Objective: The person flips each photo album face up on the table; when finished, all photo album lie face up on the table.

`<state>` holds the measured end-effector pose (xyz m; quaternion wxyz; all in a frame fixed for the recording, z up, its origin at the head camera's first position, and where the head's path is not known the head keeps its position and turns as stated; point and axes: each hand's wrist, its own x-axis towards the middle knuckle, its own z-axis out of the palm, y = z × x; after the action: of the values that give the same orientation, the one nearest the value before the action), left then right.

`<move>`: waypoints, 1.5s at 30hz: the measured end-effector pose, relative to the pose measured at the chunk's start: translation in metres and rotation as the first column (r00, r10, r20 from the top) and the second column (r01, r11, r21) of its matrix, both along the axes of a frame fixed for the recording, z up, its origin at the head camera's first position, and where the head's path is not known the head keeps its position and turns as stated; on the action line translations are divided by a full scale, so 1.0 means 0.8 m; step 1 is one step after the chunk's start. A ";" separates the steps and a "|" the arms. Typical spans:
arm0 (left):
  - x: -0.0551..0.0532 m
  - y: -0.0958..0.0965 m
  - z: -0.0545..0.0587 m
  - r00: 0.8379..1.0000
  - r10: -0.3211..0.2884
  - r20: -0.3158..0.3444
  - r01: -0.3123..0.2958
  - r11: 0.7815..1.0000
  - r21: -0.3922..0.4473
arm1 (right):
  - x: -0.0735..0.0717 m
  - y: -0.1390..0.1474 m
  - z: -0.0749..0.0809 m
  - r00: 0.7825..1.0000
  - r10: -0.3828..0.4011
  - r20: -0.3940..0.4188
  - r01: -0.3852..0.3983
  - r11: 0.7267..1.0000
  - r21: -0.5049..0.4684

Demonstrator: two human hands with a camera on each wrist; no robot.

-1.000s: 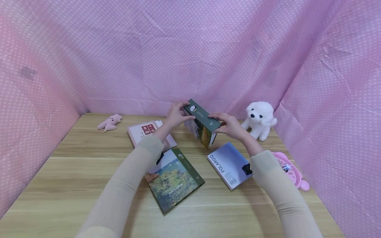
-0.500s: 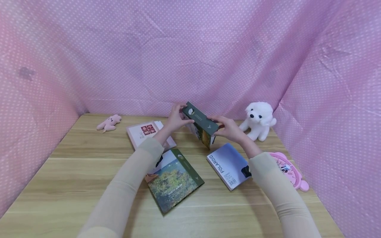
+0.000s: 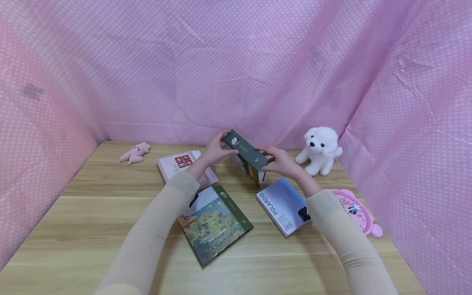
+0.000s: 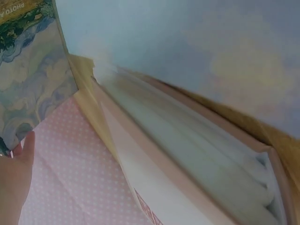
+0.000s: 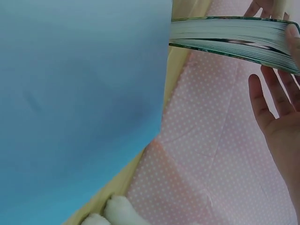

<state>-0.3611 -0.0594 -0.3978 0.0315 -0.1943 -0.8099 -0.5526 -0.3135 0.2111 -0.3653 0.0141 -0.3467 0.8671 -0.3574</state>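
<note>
The wooden table (image 3: pixel 92 196) has its left edge slanting down to the lower left of the frame, with a wide piece of wood showing beside the arm there. A small pink toy (image 3: pixel 135 153) lies near the upper left corner of the table. Next comes a pink book (image 3: pixel 172 167) with red marks. Below it, just beside it, a picture album (image 3: pixel 217 229) lies flat in the lower middle. The thick book (image 3: pixel 246 149) is in the middle of the frame, near the back edge and the pink cloth (image 3: pixel 236 61). Wood shows between the album and the blue book (image 3: pixel 282 203). A white toy dog (image 3: pixel 322 145) sits by the upper right corner of the table, and a pink clock (image 3: pixel 354 213) lies near the right edge, partly behind a sleeve.

Compared with a second ago, the thick book is a little lower and a bit more to the left, and both hands have come down with it. The flat books are where they were.

The left hand (image 3: pixel 215 149) grips the left end of the thick book, its thumb on the near side. The thick book has its green back facing up, slanting down to the right; whether its bottom touches the table cannot be told. The right hand (image 3: pixel 282 162) grips the right end between thumb and fingers. Both arms reach up from the bottom of the frame and lean inward.
</note>
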 end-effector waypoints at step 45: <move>0.001 -0.026 -0.004 0.998 0.056 -0.033 -0.062 0.977 -0.203 | 0.004 0.001 -0.020 0.992 0.091 0.088 -0.093 0.995 0.022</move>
<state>-0.3604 -0.0800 -0.4009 0.0390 -0.1799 -0.8671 -0.4628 -0.3104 0.2119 -0.3816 0.0726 -0.3702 0.8534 -0.3597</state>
